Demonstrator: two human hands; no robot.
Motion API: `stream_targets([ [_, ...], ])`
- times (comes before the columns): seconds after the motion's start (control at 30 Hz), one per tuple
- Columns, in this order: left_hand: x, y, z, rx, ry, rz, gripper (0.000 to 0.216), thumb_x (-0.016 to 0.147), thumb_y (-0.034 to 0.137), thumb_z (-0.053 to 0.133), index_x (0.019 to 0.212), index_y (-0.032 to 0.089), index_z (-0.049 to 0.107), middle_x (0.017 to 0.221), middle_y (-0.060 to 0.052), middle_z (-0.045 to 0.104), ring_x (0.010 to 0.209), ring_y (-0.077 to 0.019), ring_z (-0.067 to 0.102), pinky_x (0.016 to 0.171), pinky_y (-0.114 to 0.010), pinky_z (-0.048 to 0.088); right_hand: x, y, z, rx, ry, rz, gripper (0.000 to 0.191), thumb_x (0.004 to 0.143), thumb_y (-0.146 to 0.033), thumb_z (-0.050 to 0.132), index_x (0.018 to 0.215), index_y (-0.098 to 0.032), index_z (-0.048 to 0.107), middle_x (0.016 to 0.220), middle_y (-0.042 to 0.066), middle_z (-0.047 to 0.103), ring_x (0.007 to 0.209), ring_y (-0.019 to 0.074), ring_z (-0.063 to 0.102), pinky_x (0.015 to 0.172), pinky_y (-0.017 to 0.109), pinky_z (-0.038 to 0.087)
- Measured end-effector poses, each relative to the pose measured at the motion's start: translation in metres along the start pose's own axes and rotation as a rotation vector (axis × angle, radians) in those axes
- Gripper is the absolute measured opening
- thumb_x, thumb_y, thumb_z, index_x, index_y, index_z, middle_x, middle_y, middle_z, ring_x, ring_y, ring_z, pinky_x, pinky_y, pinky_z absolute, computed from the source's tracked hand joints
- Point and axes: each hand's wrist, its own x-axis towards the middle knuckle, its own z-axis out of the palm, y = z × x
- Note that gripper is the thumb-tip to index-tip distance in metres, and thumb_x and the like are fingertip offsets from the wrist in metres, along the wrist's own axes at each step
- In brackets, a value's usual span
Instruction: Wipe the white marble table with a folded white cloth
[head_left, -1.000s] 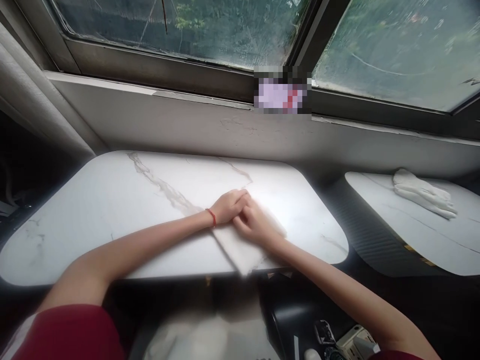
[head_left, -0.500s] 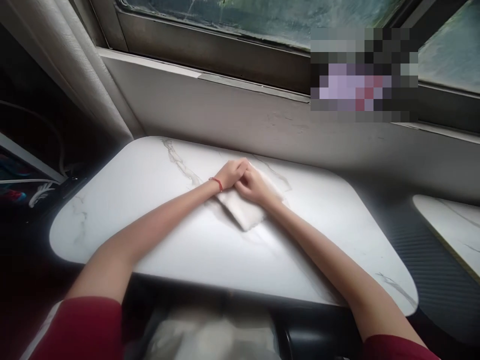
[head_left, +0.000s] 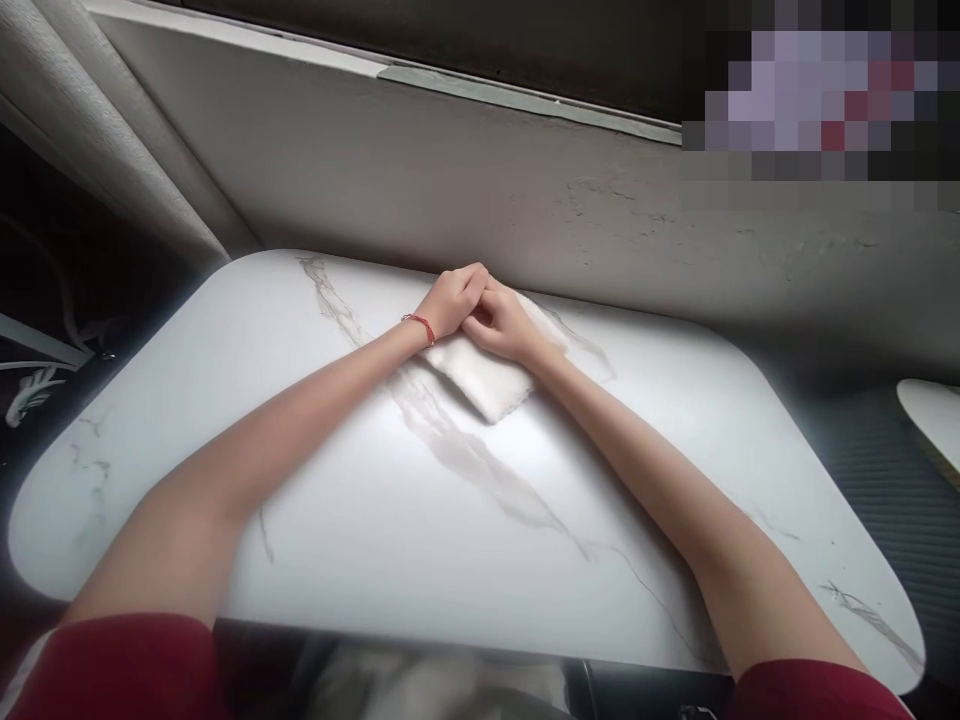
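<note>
A folded white cloth (head_left: 489,385) lies on the white marble-patterned table (head_left: 337,540), close to its far edge. My left hand (head_left: 453,299), with a red cord bracelet (head_left: 421,325) at its wrist, is closed at the cloth's far left part. Touching it, my right hand (head_left: 504,320) is closed over the cloth from the right side. The fingers of both hands meet at the far end, and they partly hide the cloth. Both arms stretch forward across the tabletop.
Behind the table's far edge runs a grey wall (head_left: 420,190) with a window ledge (head_left: 525,97) above it. A pale curtain (head_left: 127,130) hangs at the left. To the right stands part of another white table (head_left: 934,415). A blurred-out patch covers the upper right.
Both hands and the cloth have slid a little toward the table's far edge. My view has tipped down and come closer, so less of the window shows.
</note>
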Motion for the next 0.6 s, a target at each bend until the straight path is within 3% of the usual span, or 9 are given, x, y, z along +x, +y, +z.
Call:
stream_targets([
  [0.27,0.014,-0.010,-0.005,-0.021,0.010,-0.014,0.045,0.104,0.037,0.042,0.063,0.020,0.036,0.062,0.001,0.045,0.062,-0.0137,0.042,0.063,-0.029,0.030,0.015,0.015,0.001,-0.001,-0.010,0.012,0.006,0.077,-0.024,0.050,0.073,-0.021,0.052,0.085,0.007,0.062,0.080,0.0207,0.056,0.073,0.037,0.050],
  [0.6,0.017,-0.017,-0.011,0.060,0.066,-0.067,0.039,0.104,0.025,0.037,0.065,0.020,0.037,0.065,0.000,0.049,0.065,-0.0151,0.048,0.065,-0.030,0.034,0.032,0.024,0.007,0.071,-0.007,-0.046,0.007,0.073,-0.027,0.050,0.069,-0.021,0.050,0.077,0.005,0.059,0.071,0.0176,0.053,0.064,0.032,0.045],
])
